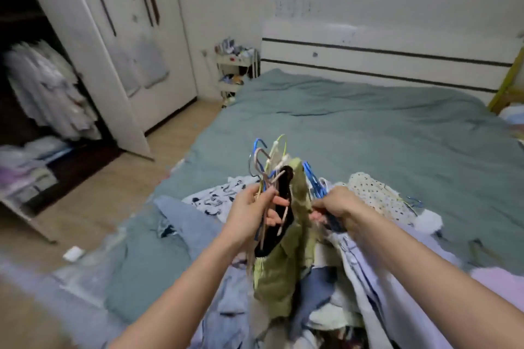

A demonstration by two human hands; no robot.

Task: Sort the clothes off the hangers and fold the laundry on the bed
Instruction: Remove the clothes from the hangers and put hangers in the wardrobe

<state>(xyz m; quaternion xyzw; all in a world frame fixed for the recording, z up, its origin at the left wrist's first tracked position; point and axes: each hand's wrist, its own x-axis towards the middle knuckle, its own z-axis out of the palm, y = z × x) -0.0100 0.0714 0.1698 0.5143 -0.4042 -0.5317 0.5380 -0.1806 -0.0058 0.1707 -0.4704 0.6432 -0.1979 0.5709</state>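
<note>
A bundle of hangers (266, 170) is gripped in the left hand (249, 215), its fingers curled round the wire necks, with the hooks fanned out above the knuckles. Just right of the bundle, an olive-green garment (283, 263) and a black garment (280, 207) are hung from it, draped down toward the heap of laundry (326, 306) at the near edge of the bed (368, 136). On the far side of the green garment from the bundle, the right hand (337, 204) is closed, its fingers pinching something at a blue hanger (314, 181); whether cloth or wire is pinched cannot be told. The step in hand is judged to be the stripping of clothes from hangers; no folding is seen yet. Next, the green garment would probably need to be slid off its hanger while the bundle is held firm, then laid on the bare sheet beyond the bundle.
</note>
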